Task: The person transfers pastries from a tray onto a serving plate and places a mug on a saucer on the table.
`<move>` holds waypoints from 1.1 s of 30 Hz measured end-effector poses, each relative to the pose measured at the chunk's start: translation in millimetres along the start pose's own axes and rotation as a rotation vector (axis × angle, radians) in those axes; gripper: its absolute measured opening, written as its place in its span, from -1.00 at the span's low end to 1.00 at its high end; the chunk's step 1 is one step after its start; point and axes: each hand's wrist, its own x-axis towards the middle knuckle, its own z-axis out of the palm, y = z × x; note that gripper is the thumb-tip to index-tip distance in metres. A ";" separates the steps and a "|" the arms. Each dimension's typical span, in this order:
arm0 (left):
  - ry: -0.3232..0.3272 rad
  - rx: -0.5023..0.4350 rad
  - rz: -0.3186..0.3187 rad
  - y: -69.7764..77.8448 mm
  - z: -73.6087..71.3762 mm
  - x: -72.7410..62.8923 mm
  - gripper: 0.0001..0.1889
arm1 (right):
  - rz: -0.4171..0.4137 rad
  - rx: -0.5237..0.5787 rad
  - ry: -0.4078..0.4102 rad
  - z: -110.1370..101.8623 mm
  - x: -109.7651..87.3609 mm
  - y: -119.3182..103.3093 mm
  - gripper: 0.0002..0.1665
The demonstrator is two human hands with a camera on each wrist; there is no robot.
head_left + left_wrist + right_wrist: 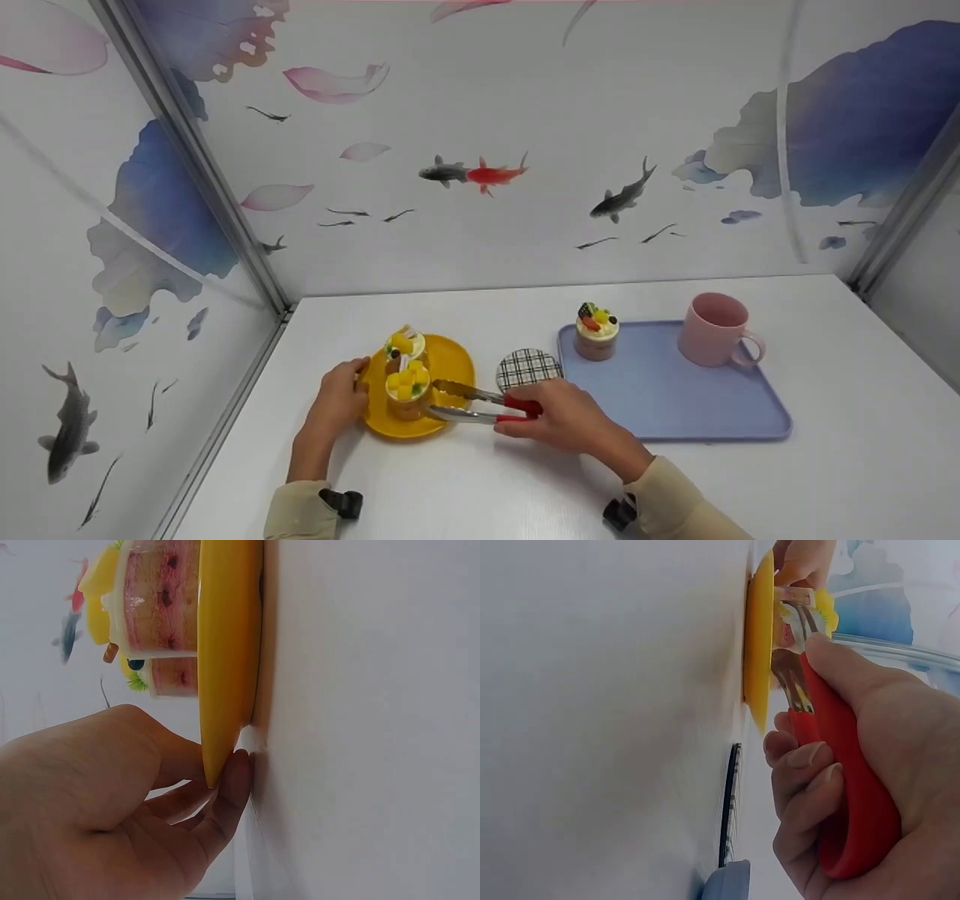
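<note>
On the left of the table sits a yellow plate with two fruit-topped dessert cups on it. The nearer dessert cup carries yellow cubes; the farther dessert cup stands just behind it. My left hand pinches the plate's left rim between thumb and fingers, as the left wrist view shows. My right hand grips red-handled metal tongs. The tongs' tips are spread at the right side of the nearer cup; whether they touch it I cannot tell.
A round checked coaster lies between the plate and a blue-purple tray. On the tray stand a third dessert cup at the back left and a pink mug at the back right. Patterned wall panels border the table.
</note>
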 end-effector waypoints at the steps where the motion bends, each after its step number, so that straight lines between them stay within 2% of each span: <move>1: -0.001 -0.001 -0.001 -0.2 0.0 0.0 -0.42 | -0.006 -0.001 -0.002 0.4 0.0 0.0 -0.50; 8: -0.005 -0.010 -0.005 -2.3 -0.1 1.0 -0.42 | 0.027 -0.005 -0.010 -2.1 -0.6 1.5 -0.35; 18: 0.002 -0.014 0.000 -2.9 0.4 1.3 -0.42 | 0.079 0.010 0.009 -3.9 -2.2 6.5 -0.33; 24: 0.020 0.003 0.024 -2.9 1.4 -0.3 -0.44 | 0.099 0.021 0.032 -7.3 -5.8 11.7 -0.33; 33: 0.008 -0.008 0.013 -2.6 1.5 0.6 -0.43 | 0.147 0.030 0.081 -16.1 -12.7 21.1 -0.24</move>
